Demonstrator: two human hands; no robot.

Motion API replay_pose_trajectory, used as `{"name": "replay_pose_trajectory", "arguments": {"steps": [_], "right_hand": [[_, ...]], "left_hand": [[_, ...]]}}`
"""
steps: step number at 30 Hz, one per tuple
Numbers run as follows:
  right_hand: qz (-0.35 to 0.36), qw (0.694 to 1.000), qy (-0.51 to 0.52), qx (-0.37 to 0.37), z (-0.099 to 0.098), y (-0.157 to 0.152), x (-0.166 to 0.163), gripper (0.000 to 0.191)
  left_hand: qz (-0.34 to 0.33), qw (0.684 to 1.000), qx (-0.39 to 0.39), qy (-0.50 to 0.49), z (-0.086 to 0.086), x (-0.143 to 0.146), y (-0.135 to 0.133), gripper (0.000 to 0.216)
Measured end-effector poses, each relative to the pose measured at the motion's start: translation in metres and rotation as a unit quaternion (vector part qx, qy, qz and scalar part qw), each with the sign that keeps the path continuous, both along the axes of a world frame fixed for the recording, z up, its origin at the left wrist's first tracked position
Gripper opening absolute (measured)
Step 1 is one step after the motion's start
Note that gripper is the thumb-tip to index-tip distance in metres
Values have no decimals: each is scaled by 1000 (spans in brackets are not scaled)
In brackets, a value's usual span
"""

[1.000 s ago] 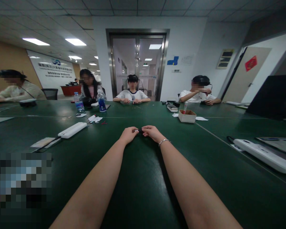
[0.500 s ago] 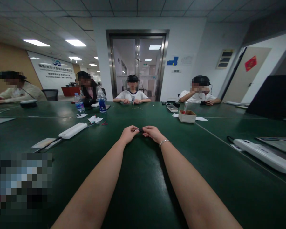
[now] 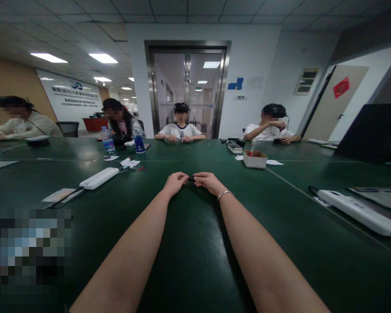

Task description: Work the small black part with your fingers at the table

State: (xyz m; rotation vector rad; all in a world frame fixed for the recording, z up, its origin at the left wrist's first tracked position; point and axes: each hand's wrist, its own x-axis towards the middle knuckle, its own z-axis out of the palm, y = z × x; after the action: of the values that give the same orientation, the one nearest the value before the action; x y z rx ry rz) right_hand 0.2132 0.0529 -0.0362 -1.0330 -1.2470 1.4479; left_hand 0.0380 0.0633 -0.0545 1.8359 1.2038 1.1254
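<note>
Between my fingertips is a small black object (image 3: 191,178), too small to name, held just above or on the green table (image 3: 189,243). My left hand (image 3: 176,183) pinches its left end, thumb and fingers closed together. From the other side my right hand (image 3: 209,182) grips the right end, and a silver bracelet (image 3: 225,194) circles that wrist. Both forearms stretch forward over the tabletop. My fingers hide much of the black object.
White power strips lie left (image 3: 99,178) and right (image 3: 358,211). Bottles (image 3: 139,143), paper scraps (image 3: 129,162) and an open box (image 3: 254,160) stand farther off. Several people sit around the table; one person (image 3: 181,130) faces me. A dark screen (image 3: 371,134) is at right.
A light-coloured bit showing at my left fingertips is no longer visible, and the fingers sit closer to the black object. My arms have hardly moved.
</note>
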Motion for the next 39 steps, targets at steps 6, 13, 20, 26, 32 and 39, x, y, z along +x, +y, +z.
{"name": "replay_pose_trajectory", "arguments": {"steps": [6,13,20,26,32,39], "right_hand": [[3,1000,4,1,1,-1,0,19],[11,1000,27,7,2,-3,2,21],[30,999,34,23,3,-5,3,23],[15,999,31,-7,5,-5,1,21],[-1,999,29,-21,3,-1,-2,5],[5,1000,23,-18,2,0,-2,4]], "left_hand": [[-6,1000,-7,-11,-2,-1,2,24],[-7,1000,-28,0,-3,-1,4,28],[1,999,-39,30,-1,-1,2,37],[5,999,-31,22,1,-1,0,37],[-6,1000,1,0,-3,-1,4,28],[-17,999,8,-30,-4,3,3,30]]}}
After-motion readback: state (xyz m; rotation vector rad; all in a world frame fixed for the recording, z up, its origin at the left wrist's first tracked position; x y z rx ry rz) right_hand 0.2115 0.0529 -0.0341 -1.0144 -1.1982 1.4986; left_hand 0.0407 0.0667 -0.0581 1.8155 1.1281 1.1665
